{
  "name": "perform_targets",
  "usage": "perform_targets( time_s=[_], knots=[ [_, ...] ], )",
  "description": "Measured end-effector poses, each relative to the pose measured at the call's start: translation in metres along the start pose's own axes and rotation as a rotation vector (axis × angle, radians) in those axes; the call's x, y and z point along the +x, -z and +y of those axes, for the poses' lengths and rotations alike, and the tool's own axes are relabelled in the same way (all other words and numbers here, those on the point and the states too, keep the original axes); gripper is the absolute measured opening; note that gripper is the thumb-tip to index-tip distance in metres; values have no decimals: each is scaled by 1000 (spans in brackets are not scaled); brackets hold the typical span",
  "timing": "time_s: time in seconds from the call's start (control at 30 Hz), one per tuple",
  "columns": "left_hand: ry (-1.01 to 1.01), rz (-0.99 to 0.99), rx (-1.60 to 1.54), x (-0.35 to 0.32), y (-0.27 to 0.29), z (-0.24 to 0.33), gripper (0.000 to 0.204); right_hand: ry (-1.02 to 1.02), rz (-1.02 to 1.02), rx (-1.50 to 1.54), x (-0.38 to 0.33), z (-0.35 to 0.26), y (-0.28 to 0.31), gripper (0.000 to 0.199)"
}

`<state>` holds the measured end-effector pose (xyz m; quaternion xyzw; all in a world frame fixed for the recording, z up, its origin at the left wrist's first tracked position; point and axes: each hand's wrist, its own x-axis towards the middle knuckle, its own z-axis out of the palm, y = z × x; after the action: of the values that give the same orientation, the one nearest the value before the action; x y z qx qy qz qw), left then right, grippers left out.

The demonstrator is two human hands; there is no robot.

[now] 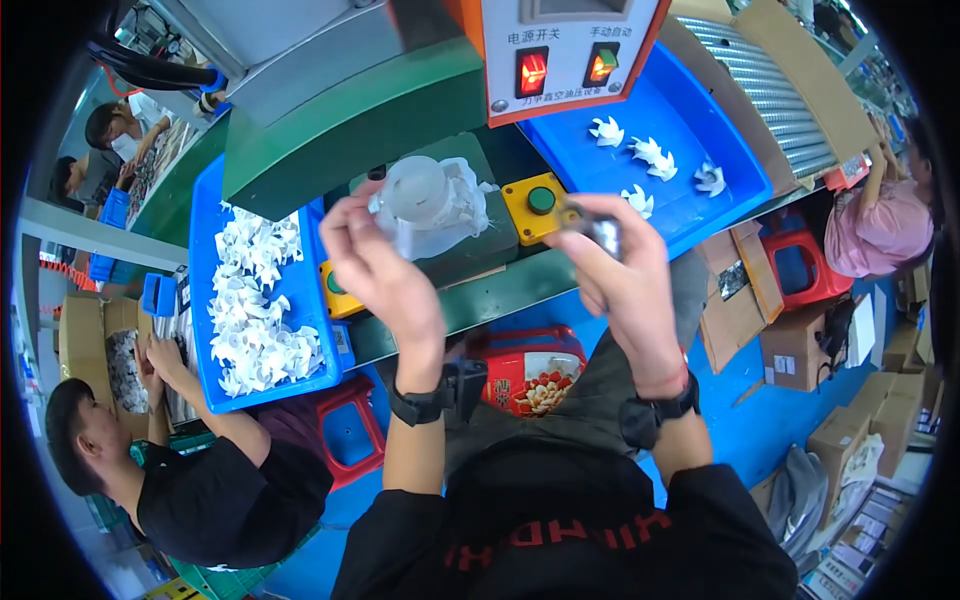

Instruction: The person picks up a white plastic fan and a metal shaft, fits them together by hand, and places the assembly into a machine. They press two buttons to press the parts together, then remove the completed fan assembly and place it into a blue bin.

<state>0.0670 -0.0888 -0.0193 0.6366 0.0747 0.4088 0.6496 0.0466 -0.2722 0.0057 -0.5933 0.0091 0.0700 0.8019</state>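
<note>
My left hand [385, 275] is raised at the press bed with its fingers curled inward. Its fingertips meet the edge of a translucent round plastic piece [415, 188], which has crumpled clear film [465, 200] around it. Whether they grip that piece or something small behind it is hidden. My right hand [630, 290] is closed, thumb against fingers, around a small dark, shiny metal part [603, 234] blurred by motion. Just left of it, a green push button [541, 200] sits on a yellow box [520, 222].
White finned plastic wheels [262, 300] heap in a blue tray [205, 385] at left; several more [652, 158] lie spread in the right blue tray [740, 190]. The green press head [350, 130] overhangs the bed. A co-worker [200, 490] sits close at left; a red basket [545, 345] stands below.
</note>
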Motion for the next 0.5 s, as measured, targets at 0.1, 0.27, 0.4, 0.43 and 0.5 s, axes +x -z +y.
perform_targets(
  time_s=[0.1, 0.27, 0.4, 0.43, 0.5],
  knots=[
    [-88, 57, 33, 29, 8, -12, 27, 35, -136, -52, 40, 6, -35, 32],
    [88, -240, 237, 50, 6, -50, 31, 208, -242, -166, 89, 15, -74, 30],
    [7, -402, 362, 51, 12, -55, 30, 303, -319, -228, 102, 21, -93, 30],
    [35, -425, 375, 55, 16, -56, 30, 322, -348, -235, 102, 21, -96, 30],
    [69, -448, 386, 56, 18, -58, 30, 250, -364, -179, 99, 17, -83, 29]
  ],
)
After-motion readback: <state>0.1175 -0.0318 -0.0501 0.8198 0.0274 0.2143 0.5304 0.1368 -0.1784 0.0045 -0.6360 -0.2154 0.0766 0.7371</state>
